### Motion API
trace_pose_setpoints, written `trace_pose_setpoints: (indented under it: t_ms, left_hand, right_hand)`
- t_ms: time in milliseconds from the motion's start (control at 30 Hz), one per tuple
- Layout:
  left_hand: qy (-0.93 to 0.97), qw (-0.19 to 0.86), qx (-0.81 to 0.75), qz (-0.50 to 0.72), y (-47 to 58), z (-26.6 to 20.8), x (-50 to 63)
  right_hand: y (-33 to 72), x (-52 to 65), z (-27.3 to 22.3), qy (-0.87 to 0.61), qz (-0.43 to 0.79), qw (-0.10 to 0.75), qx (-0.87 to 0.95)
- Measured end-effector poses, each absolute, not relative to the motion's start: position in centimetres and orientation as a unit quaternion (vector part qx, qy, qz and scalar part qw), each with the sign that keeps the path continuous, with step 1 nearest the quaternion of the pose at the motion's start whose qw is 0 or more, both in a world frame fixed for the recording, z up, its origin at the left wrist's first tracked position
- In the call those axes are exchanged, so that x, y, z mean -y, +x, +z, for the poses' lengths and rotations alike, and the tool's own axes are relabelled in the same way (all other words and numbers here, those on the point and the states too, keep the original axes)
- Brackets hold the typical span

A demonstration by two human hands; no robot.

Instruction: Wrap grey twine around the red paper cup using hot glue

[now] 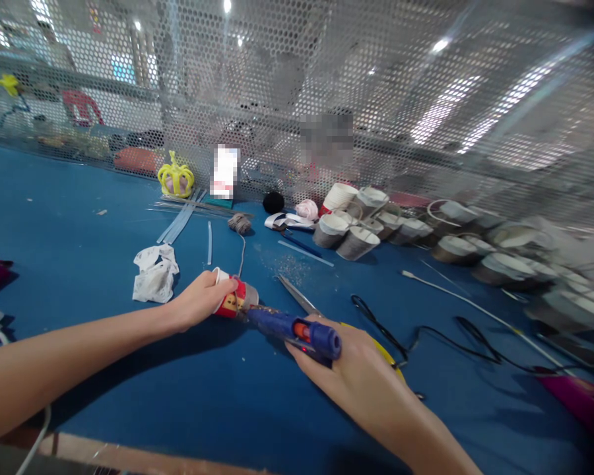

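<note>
glue gun [287, 324] at the cup [229, 303]

just left of the frame's middle, the left hand [202, 302] grips the red cup, which lies tilted with a grey band around its right end. a strand runs up from it to a grey yarn ball [239, 223]. the right hand [356, 363], lower right of centre, is closed around the blue glue gun, its nozzle pointing left at the cup's grey end; whether they touch, i cannot tell. scissors [299, 295] lie on the blue table [178, 396], partly hidden by that hand. left of the cup sits a crumpled white cloth [155, 274]; a yellow crown [176, 179] stands upper left of centre, grey buckets [358, 243] crowd the right.
</note>
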State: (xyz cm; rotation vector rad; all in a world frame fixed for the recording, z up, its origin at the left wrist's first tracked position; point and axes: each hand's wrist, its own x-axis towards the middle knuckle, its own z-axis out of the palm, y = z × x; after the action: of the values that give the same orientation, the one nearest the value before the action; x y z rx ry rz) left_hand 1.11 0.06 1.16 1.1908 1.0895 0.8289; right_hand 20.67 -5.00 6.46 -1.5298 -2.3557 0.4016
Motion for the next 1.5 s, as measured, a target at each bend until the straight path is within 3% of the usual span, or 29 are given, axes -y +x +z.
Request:
trace_pose_setpoints:
  t_ms: [1500]
  left_hand:
    - [0.615, 0.515, -0.503, 0.322, 1.01, 1.02, 0.40]
  right_hand:
    - [20.84, 4.02, 5.94, -0.568, 0.153, 0.212, 0.781]
